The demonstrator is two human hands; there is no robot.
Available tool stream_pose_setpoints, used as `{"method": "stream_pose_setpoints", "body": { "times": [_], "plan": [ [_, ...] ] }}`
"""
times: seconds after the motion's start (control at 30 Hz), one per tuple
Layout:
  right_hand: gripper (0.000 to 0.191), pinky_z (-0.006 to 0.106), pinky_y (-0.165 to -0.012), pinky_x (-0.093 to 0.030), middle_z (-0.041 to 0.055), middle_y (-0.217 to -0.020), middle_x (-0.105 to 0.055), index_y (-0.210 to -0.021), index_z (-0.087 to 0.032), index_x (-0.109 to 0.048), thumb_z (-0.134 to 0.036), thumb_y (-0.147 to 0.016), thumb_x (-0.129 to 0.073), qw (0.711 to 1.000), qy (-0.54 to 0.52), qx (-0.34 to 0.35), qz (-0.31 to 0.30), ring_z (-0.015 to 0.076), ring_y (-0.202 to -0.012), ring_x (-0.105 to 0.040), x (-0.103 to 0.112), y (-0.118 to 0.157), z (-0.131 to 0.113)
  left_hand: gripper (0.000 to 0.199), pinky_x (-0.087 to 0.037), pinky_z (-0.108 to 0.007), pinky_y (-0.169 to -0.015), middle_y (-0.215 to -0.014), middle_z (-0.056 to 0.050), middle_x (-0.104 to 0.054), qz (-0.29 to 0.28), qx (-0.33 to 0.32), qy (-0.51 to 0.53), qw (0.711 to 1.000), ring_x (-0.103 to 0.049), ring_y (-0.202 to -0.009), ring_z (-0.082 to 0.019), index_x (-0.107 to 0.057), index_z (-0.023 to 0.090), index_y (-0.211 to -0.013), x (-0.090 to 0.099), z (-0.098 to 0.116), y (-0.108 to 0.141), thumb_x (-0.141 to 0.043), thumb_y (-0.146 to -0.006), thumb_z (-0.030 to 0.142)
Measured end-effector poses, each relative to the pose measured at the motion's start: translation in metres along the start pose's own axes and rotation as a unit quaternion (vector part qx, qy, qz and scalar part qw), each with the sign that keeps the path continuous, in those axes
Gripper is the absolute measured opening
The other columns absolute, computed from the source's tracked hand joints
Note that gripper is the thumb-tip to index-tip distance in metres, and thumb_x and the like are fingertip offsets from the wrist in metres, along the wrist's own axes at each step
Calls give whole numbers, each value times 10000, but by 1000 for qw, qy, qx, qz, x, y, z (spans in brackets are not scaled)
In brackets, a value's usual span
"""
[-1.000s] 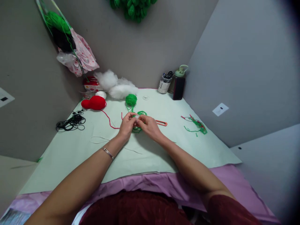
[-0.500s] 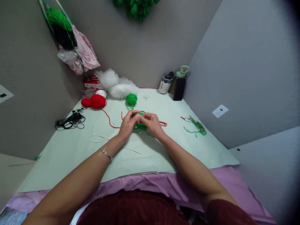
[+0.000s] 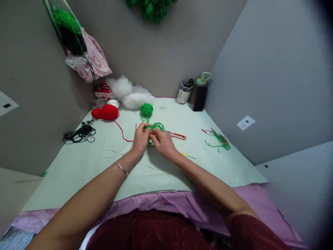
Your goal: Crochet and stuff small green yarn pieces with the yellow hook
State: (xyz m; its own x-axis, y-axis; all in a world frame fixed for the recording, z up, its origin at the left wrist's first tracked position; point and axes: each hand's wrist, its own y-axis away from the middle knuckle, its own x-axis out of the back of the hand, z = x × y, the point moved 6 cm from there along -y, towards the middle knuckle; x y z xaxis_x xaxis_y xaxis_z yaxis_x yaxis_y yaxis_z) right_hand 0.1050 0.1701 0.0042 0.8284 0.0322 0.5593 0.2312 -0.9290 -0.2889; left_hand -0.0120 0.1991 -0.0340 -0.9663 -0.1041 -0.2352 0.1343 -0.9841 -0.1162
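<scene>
My left hand (image 3: 141, 138) and my right hand (image 3: 163, 143) meet over the middle of the table, fingertips pinched close together. A bit of a small green yarn piece (image 3: 149, 127) shows at the left fingers, most of it hidden by them. What the right fingertips pinch is too small and covered to make out. Loose loops of green yarn (image 3: 158, 127) lie just behind the hands, and a strand runs back to a green yarn ball (image 3: 147, 110). Beside the right hand lies an orange cutter (image 3: 179, 136). A yellow-handled crochet hook (image 3: 191, 157) rests near the right wrist.
White stuffing (image 3: 136, 99) lies at the back, near a red stuffed piece (image 3: 107, 112) with a red tail. Black cord (image 3: 82, 133) is tangled at left. Green and red scraps (image 3: 221, 140) lie right. A pen cup (image 3: 183, 94), bottle (image 3: 202, 80) and phone (image 3: 200, 99) stand back right.
The white tuft between my fingertips is out of sight now. My right hand has shifted slightly left and down, uncovering more of the cutter and the yellow-handled hook.
</scene>
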Motion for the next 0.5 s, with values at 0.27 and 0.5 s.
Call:
{"method": "stream_pose_setpoints", "body": {
  "times": [0.27,0.5],
  "plan": [
    [165,342,-862,-445,55,-921,-686,-746,-228,-637,-324,-879,-655,998,-8,54,41,225,-929,-612,28,-9,-3,204,-514,-261,-714,-783,26,-637,-2,42,55,998,-610,-727,-143,-597,220,-958,1,1,0,-684,-780,268],
    [242,297,-624,-492,24,-960,-688,-817,-235,-527,-433,-885,-648,963,-269,5,-26,128,-622,-583,24,-12,7,224,-451,-235,-658,-731,37,-640,-34,58,59,996,-579,-669,-126,-620,211,-959,-1,-2,-2,-720,-761,241]
  ]
}}
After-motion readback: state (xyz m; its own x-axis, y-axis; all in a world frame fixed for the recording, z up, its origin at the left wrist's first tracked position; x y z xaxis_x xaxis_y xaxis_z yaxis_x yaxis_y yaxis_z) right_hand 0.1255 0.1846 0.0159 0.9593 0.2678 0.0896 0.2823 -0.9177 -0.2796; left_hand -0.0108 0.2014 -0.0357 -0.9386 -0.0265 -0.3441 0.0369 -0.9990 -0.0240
